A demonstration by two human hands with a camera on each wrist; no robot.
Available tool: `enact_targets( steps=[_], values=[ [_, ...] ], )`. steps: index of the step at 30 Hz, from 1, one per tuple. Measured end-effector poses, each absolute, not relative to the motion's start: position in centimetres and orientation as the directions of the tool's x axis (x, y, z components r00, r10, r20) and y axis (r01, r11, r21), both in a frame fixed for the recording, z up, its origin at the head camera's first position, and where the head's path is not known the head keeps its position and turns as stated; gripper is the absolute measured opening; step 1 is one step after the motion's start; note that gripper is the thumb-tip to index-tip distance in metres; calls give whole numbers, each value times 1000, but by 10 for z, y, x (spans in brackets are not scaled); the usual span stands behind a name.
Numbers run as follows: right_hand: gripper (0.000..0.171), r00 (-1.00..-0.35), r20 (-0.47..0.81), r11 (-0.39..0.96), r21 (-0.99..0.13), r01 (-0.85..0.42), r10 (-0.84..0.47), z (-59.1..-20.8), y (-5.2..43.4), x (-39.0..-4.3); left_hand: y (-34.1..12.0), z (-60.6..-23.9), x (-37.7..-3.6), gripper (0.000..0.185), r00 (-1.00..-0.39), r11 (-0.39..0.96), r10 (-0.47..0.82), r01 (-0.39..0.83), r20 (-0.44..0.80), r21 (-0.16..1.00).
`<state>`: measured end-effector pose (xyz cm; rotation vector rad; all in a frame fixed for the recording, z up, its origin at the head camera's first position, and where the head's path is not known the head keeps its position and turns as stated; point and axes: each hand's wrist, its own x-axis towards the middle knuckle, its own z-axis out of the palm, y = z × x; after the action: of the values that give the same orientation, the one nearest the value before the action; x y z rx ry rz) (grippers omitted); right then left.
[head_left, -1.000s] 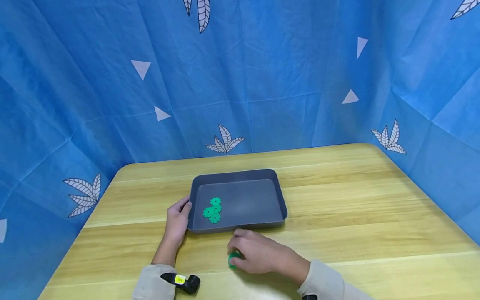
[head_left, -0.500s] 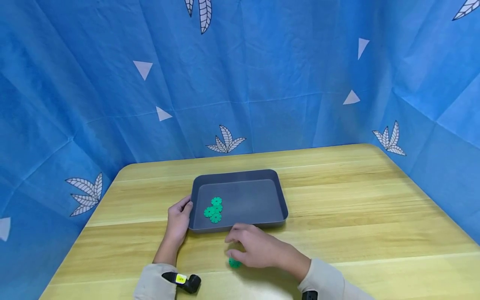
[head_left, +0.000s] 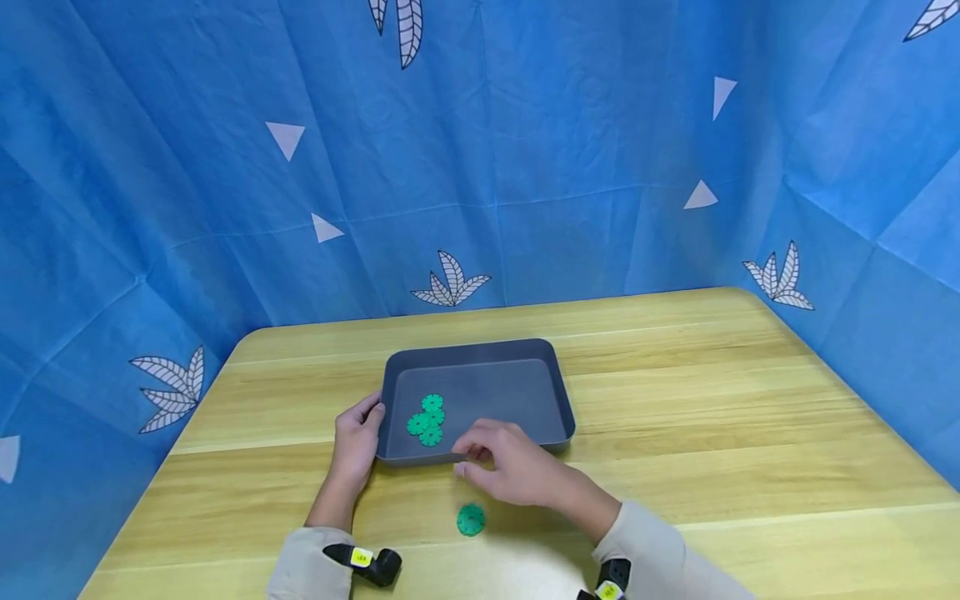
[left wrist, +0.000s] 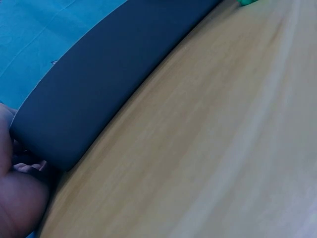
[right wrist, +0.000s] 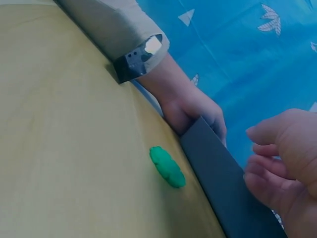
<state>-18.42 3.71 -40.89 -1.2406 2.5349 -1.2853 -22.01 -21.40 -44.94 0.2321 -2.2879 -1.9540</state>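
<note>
**Right hand at the tray's near wall, one green disc on the surface**

From the head view, my left hand [head_left: 356,446] grips the left wall of the grey tray [head_left: 558,398], thumb hooked over its rim. My right hand [head_left: 510,467] hovers at the tray's near wall, fingers loosely curled; whether it pinches anything I cannot tell. A cluster of green discs [head_left: 426,421] lies in the tray's left part. One loose green disc [head_left: 470,519] lies flat on the wooden surface [head_left: 712,400], near my right wrist and apart from the tray.

From the left wrist, I see only the tray's dark outer wall [left wrist: 109,84] with my fingers against its corner.

From the right wrist, my fingers [right wrist: 277,168] show nothing between them, and the loose disc [right wrist: 167,166] lies just beside the tray.

I judge I am mid-way through gathering discs; the next move calls for a low pinch on the flat loose disc.
</note>
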Motion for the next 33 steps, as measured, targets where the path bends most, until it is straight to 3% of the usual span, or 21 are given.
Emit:
enact_targets(
  steps=[8,14,33],
  values=[
    [21,-737,286,317,-766,-560,-613,-407,31,-196,-214,-447,-219,38,-981,145,-192,-36,-8,989],
    [25,-777,218,373,-780,-502,-590,-404,18,-208,-214,-447,-218,38,-983,137,-186,-34,-8,990],
    [28,-790,123,470,-745,-474,-601,-411,-17,-239,-214,-450,-220,37,-980,144,-198,-39,-10,989]
  ],
)
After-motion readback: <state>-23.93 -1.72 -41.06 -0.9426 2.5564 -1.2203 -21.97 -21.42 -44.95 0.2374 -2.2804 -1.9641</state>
